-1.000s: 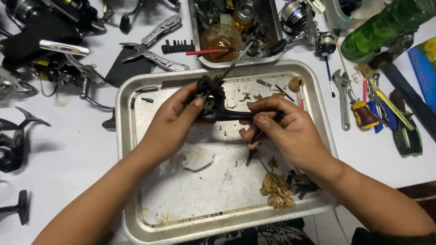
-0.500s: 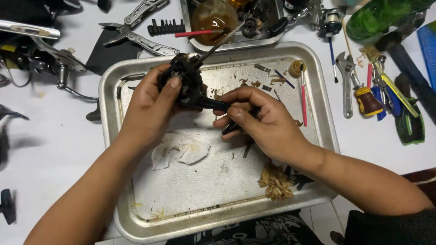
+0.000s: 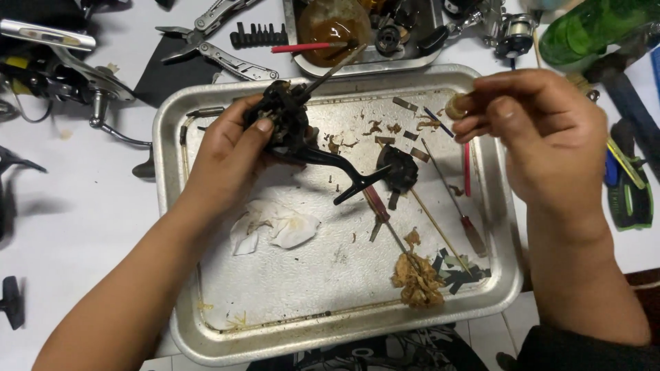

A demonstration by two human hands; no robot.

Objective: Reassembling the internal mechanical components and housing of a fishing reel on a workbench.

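Steel tray (image 3: 206, 302) on cluttered white table (image 3: 69, 227), left hand (image 3: 230, 148) grasping black reel body (image 3: 285, 124), right hand (image 3: 543, 130) fingers pinching small tan part (image 3: 455, 106)

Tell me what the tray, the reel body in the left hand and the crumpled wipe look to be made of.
Tray: metal, likely stainless steel or aluminium; dull silver sheen with rolled rim, scuffed and stained.
Reel body in the left hand: black, probably painted metal or hard plastic; its semi-gloss foot leaves that open.
Wipe: thin white paper tissue, crumpled, with yellowish stains.

Left hand (image 3: 227, 148) grips black reel body (image 3: 282, 120) — right hand (image 3: 543, 130) pinches small part (image 3: 455, 106)
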